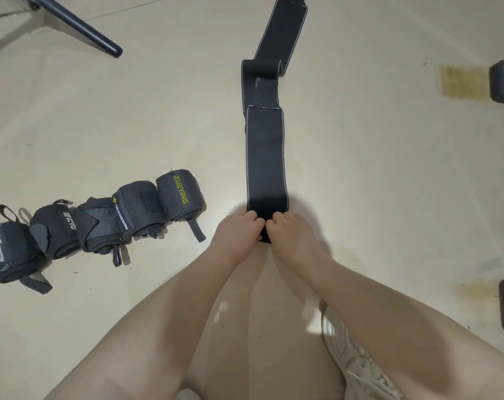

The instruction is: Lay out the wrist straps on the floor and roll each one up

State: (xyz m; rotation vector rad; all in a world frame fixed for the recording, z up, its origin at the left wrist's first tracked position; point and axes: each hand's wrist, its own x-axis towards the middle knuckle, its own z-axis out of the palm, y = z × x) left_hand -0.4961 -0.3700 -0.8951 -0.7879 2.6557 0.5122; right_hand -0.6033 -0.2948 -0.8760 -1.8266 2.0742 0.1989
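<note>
Both hands meet at the near end of a long strap – the left hand [239, 230] and right hand [291, 232] each pinch it with curled fingers. The strap [266, 157] is black with pale grey edges, running away from the hands across the floor [375, 168], kinked and folded midway. To the left lie five rolled straps [141, 213] in a row.

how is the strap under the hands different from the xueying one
The strap under the hands lies stretched out along the floor with only its near end being curled; the XUEYING strap is fully rolled. The first shows no lettering; the second has yellow-green lettering. Both are black.
</note>
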